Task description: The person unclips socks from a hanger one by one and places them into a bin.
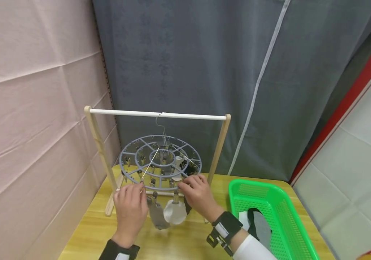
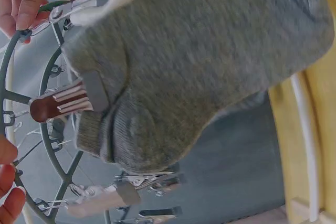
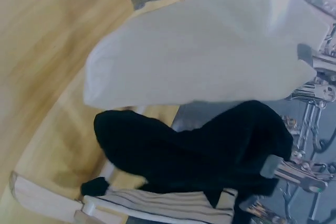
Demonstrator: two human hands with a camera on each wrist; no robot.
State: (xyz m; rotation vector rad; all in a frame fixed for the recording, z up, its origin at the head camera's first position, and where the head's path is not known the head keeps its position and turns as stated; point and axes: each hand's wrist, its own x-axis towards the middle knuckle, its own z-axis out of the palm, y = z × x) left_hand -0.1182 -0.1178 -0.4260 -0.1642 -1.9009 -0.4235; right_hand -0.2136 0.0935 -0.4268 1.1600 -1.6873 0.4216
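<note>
A round grey clip hanger (image 1: 161,188) hangs by its hook from a white rod. My left hand (image 1: 130,206) grips the near rim at the left, its fingertips (image 2: 11,203) partly cut off in the left wrist view. At the right of the near rim, my right hand (image 1: 200,195) pinches the ring between thumb and fingers. Between the hands, a grey sock (image 2: 173,66) and a white sock (image 3: 199,51) dangle from clips. A black sock (image 3: 194,150) and a striped sock (image 3: 168,205) hang farther along, near my right hand.
A wooden rack (image 1: 99,144) carries the white rod (image 1: 123,113) above the yellow table (image 1: 84,231). Right of it stands a green basket (image 1: 289,224) with a grey and black sock (image 1: 260,225) inside. A grey curtain (image 1: 188,65) hangs behind.
</note>
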